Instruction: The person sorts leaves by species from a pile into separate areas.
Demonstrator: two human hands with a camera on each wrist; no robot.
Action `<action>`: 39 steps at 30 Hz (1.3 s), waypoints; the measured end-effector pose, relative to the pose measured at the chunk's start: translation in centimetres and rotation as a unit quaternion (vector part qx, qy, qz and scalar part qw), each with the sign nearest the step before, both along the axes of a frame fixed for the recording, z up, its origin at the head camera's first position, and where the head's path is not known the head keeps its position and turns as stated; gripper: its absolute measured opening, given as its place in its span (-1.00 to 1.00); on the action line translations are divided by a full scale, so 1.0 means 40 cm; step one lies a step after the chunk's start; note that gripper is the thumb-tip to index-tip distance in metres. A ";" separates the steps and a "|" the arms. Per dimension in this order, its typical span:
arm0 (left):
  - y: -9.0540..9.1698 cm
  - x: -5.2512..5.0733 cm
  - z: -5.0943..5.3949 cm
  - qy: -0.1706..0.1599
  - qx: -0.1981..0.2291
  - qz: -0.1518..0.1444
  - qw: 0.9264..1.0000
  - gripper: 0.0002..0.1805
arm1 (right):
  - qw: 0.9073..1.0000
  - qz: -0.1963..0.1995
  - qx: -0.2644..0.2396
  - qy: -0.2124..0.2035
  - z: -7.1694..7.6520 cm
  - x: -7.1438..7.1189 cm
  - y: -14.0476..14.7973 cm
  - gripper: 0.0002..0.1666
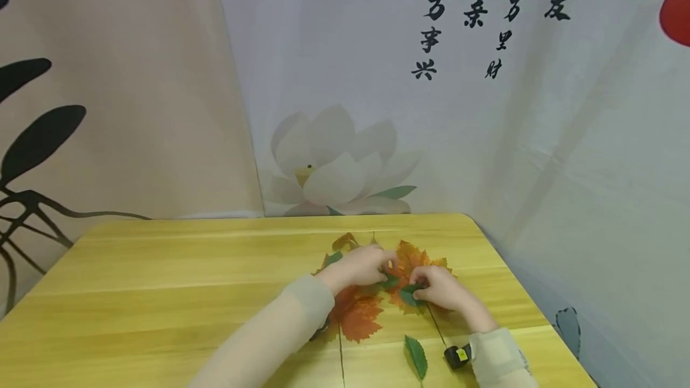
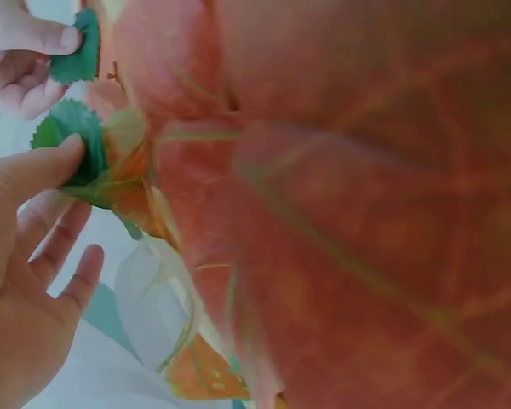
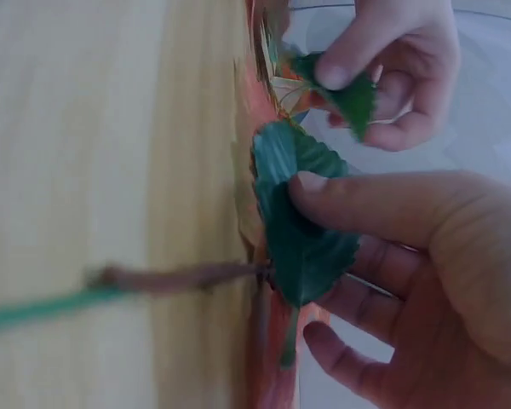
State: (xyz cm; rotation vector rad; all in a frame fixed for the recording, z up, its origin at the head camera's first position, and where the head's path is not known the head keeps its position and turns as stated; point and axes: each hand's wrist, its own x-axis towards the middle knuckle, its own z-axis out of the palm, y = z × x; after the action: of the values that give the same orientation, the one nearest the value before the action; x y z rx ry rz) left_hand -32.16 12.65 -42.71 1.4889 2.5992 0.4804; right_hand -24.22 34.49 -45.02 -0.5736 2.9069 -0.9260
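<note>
In the left wrist view, my left hand (image 2: 25, 230) pinches a green leaf (image 2: 78, 136) with toothed edges between thumb and forefinger, the other fingers loosely spread. My right hand (image 3: 409, 256) pinches a second green leaf (image 3: 300, 213) the same way, its short stem pointing down in the right wrist view. Both hands are over orange-red maple leaves (image 1: 358, 316) spread on the table. A large maple leaf (image 2: 366, 204) fills much of the left wrist view. Below the right hand, a loose green leaf (image 1: 415, 357) lies on the wood.
The yellow wood-grain table (image 1: 162, 304) ends at a printed curtain (image 1: 345, 76) behind it. A thin brown stem (image 1: 341, 355) runs toward the front edge. By the right wrist sits a small black device (image 1: 457, 356) with a yellow label. Another green leaf (image 1: 333, 258) lies left of the left hand.
</note>
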 end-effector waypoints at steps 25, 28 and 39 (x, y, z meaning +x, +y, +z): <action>-0.038 -0.011 0.070 -0.154 0.185 0.043 0.970 -0.74 | 0.997 -0.025 -0.072 0.002 0.007 -0.003 0.014 -0.45; -0.055 -0.016 0.073 -0.156 0.194 0.046 0.967 -0.77 | 0.997 -0.019 -0.076 0.019 0.010 -0.003 0.009 -0.60; -0.125 -0.042 0.073 -0.138 0.218 0.049 0.965 -0.69 | 0.996 -0.026 -0.082 0.014 0.006 0.001 0.003 -0.84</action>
State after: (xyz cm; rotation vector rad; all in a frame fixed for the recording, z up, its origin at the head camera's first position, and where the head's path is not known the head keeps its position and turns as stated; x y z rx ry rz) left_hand -33.85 7.65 -39.80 1.2764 2.4516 1.2437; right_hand -24.18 34.60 -44.77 -0.5257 2.9005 -1.1815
